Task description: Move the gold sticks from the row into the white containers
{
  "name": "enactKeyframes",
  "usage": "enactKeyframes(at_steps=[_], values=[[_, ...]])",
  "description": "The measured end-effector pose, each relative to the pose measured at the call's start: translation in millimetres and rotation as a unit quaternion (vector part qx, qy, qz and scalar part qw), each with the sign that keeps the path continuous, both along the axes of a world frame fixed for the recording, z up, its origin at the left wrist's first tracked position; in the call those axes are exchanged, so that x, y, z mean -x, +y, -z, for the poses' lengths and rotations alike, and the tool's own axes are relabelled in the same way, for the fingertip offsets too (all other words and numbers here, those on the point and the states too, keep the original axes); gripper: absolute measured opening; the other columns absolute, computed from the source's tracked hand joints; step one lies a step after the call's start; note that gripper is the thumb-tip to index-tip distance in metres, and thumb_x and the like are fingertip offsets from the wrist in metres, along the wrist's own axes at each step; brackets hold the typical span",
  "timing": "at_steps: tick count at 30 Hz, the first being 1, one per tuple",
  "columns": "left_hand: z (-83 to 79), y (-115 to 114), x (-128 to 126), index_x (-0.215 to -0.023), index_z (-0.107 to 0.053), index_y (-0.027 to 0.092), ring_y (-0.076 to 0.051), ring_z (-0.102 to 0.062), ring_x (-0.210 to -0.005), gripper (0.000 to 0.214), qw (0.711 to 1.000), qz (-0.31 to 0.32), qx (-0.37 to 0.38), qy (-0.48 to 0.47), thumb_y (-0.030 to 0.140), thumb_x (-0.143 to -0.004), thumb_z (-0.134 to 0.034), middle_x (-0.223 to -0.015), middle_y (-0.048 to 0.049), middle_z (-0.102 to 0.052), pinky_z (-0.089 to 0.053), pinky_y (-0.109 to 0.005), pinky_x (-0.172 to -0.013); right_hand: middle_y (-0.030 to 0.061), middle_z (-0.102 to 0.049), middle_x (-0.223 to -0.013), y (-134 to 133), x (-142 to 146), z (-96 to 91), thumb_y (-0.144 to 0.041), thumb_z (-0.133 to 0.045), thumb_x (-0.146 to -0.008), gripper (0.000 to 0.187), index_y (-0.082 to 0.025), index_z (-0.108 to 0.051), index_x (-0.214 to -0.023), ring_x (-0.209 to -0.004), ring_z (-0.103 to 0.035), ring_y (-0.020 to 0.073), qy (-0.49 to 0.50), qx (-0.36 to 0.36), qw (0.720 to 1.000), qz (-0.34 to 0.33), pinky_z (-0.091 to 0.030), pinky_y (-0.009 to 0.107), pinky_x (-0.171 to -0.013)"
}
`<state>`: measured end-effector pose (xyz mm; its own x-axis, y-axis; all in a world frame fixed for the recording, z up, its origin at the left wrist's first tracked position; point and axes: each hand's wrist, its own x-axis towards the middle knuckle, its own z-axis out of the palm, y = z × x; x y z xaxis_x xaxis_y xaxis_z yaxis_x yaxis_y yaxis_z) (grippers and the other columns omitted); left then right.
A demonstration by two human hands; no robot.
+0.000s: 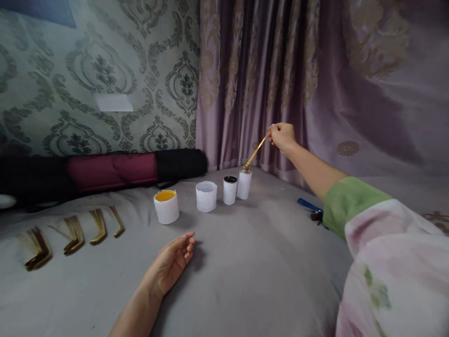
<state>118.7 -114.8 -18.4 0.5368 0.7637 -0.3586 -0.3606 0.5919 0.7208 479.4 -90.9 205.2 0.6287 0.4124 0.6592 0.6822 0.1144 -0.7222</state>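
My right hand (281,135) is closed on the upper end of a thin gold-coloured stick (257,150). The stick slants down to the left, its lower end at the mouth of a narrow white cup (244,185); I cannot tell how far it reaches inside. Beside that cup stands another narrow white cup with dark contents (229,193). A wider white tub (206,200) and a white tub with yellow contents (167,211) stand further left. My left hand (174,262) rests on the grey cloth in front of the tubs, loosely curled, with nothing in it.
Several bunches of bent gold-coloured strips (73,236) lie at the left on the grey cloth (238,276). A blue-handled tool (309,206) lies near my right sleeve. Behind are a black and maroon roll (112,169), a patterned wall and a purple curtain (238,93).
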Motion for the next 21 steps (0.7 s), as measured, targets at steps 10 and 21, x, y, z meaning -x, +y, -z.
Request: enactKeyframes(at_steps=[10,21], values=[[0.8,0.1,1.0,-0.091,-0.057,0.007,-0.006,-0.053,-0.054,0.015,1.0,-0.008,0.006,0.005,0.008,-0.077,-0.049,-0.072,-0.0053,-0.056,-0.046,-0.015,-0.047,0.0046,-0.06,-0.062,11.7,-18.2,10.1,-0.025,-0.039,-0.08,0.025,-0.014,-0.061,-0.074,-0.059,-0.057,0.0139,-0.114,0.059,0.99,0.06,-0.047,0.032,-0.065],[3.8,-0.1,1.3,-0.091,-0.057,0.007,-0.006,-0.052,-0.053,0.015,1.0,-0.007,0.002,-0.004,0.009,-0.078,-0.049,-0.071,-0.0054,-0.056,-0.045,-0.015,-0.046,0.0077,-0.063,-0.078,21.4,-20.4,13.5,-0.023,-0.038,-0.078,0.025,-0.015,-0.062,-0.074,-0.083,-0.058,0.0187,-0.169,0.089,0.977,0.096,-0.044,0.032,-0.075]])
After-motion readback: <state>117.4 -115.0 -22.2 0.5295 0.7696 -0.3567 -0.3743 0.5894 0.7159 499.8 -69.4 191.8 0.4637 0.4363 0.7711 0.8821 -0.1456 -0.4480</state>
